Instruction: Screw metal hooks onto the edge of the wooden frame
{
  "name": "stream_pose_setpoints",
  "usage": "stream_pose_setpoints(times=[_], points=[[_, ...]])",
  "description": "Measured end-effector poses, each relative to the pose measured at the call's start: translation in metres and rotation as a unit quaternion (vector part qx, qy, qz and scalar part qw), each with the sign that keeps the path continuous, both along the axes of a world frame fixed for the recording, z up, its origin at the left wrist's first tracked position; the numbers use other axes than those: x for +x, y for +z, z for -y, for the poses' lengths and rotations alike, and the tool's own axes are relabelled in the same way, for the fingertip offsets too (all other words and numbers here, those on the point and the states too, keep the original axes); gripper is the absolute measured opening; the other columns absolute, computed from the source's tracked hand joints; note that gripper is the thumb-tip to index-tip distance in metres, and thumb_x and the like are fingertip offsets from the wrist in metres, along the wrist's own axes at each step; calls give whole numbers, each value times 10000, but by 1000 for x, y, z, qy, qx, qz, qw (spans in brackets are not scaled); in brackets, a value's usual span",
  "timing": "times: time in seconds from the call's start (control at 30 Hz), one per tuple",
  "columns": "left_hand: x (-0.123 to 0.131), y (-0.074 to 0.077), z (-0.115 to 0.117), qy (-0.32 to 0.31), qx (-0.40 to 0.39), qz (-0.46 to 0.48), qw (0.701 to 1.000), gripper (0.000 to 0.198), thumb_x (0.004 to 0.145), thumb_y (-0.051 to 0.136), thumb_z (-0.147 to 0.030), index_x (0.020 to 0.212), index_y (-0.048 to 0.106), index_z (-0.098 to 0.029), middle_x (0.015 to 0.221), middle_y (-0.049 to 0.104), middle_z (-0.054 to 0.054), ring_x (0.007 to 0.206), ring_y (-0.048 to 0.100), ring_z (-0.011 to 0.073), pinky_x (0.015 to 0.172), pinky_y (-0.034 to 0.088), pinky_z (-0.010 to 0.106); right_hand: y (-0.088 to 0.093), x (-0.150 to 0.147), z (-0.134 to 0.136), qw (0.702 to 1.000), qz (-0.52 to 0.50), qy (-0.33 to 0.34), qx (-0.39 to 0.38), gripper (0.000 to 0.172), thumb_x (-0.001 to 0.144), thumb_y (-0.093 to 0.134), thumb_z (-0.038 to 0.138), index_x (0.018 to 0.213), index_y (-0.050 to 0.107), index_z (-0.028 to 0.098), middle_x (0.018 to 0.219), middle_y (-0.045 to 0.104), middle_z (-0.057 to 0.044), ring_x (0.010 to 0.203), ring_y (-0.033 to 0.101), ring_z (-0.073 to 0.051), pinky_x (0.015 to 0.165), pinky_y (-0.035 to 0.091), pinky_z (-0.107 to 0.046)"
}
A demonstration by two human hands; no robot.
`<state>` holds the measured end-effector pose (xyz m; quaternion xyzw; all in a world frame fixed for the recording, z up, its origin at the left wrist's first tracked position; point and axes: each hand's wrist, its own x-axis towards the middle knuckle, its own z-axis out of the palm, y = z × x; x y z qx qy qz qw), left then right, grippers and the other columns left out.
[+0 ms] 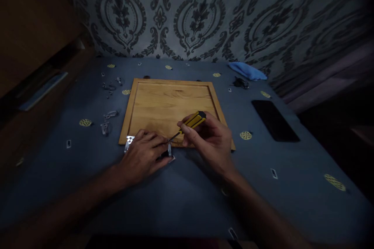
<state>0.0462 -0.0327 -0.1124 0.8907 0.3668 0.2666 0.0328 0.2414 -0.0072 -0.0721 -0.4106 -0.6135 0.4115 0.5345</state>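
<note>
In the head view, a yellow-and-black screwdriver (189, 122) is gripped in my right hand (214, 140), its shaft slanting down-left to the near edge of a framed wooden panel (175, 101). Its tip meets the metal beside my left fingers. My left hand (146, 151) is closed over that near edge, its fingers and thumb around a metal hinge (169, 150), which they partly cover. A shiny metal plate with holes (129, 140) shows left of my left hand. Whether plate and hinge are joined is hidden.
Loose metal hinges (105, 127) and small hardware (109, 87) lie left of the panel on the blue patterned cloth (96, 186). To the right lie a black phone-like slab (274, 120), a dark small object (241, 82) and a blue cloth (247, 71). A patterned wall rises behind.
</note>
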Motion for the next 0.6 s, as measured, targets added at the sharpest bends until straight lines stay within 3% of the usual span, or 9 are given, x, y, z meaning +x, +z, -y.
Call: stream_pose_setpoints(times=[0.27,0.43,0.6], points=[[1,1,0,1,9,-1,1000,212,1020,606,-351,993,728,-179,1010,774,35,908,661,212,829,412,383,2,4,-4,999,-5,47,-22,248,820,835,409,903,700,219,765,665,29,514,608,-98,487,565,-237],[1,0,0,5,11,-3,1000,210,1017,607,-352,997,735,-187,1001,776,31,902,656,217,819,414,385,6,9,-5,994,5,110,-27,198,908,745,374,1004,722,203,678,669,28,546,651,-120,574,584,-254],[1,0,0,3,9,2,1000,180,1001,639,-328,1031,736,-179,992,772,16,910,652,212,823,400,376,2,6,-3,997,13,75,-18,203,856,805,374,900,709,201,648,662,31,508,634,-126,526,555,-254]])
